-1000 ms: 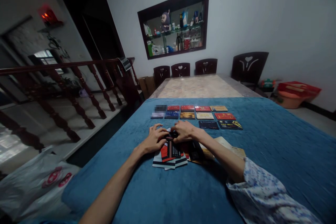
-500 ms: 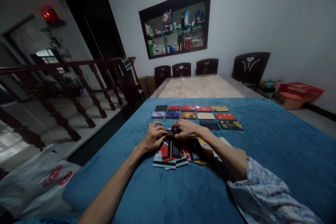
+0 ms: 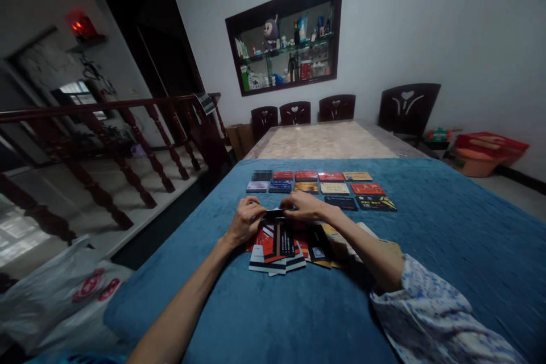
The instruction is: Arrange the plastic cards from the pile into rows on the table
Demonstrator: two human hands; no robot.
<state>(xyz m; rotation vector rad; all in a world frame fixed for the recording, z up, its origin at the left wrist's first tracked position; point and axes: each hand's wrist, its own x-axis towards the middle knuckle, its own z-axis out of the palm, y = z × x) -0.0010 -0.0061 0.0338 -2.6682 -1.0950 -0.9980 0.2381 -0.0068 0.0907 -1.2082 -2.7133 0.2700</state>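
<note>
Between my two hands is a dark card or small stack of cards (image 3: 275, 214), seen nearly edge-on. My left hand (image 3: 245, 220) pinches its left end, and my right hand (image 3: 302, 206) grips its right end. Just below them lies a loose pile of overlapping cards, with a red and black card (image 3: 277, 244) on top of white striped cards (image 3: 267, 262). A black card (image 3: 318, 243) and yellowish cards lie to the right, partly under my right forearm. Beyond my hands, cards stand in neat rows, among them a black and yellow VIP card (image 3: 375, 203) and a dark blue one (image 3: 340, 203).
A blue cloth (image 3: 222, 307) covers the near part of the table, with its bare patterned top (image 3: 315, 141) behind. Dark chairs (image 3: 407, 108) stand around the far end. A wooden railing (image 3: 170, 165) and white plastic bags (image 3: 72, 301) are at the left.
The dark card between my hands has lifted and tilted slightly. My left fingers have closed in on its left end, while my right hand has hardly moved.
</note>
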